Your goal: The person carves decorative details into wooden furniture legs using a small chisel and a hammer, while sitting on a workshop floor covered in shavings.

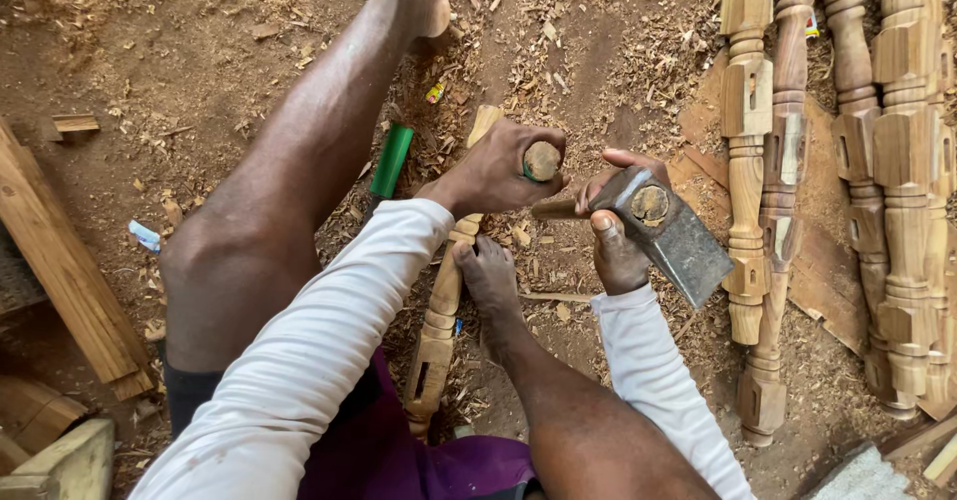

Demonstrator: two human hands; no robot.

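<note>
Two hands at work, left hand (498,173) gripping a chisel (541,161), right hand (616,246) gripping a hammer (670,231), spindle (439,321) under foot (488,276).

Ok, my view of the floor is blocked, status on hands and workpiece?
Left hand gripping chisel handle. Right hand holding hammer beside it. Turned leg pinned underfoot. Wood chips all around.

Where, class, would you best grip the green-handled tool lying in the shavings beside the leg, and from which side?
Grip the green handle around its middle, coming from above. It lies flat and slanted on the sawdust-covered ground, its long sides free of the bare leg, so fingers can close across its width. Its lower end is hidden behind the sleeve.
</note>
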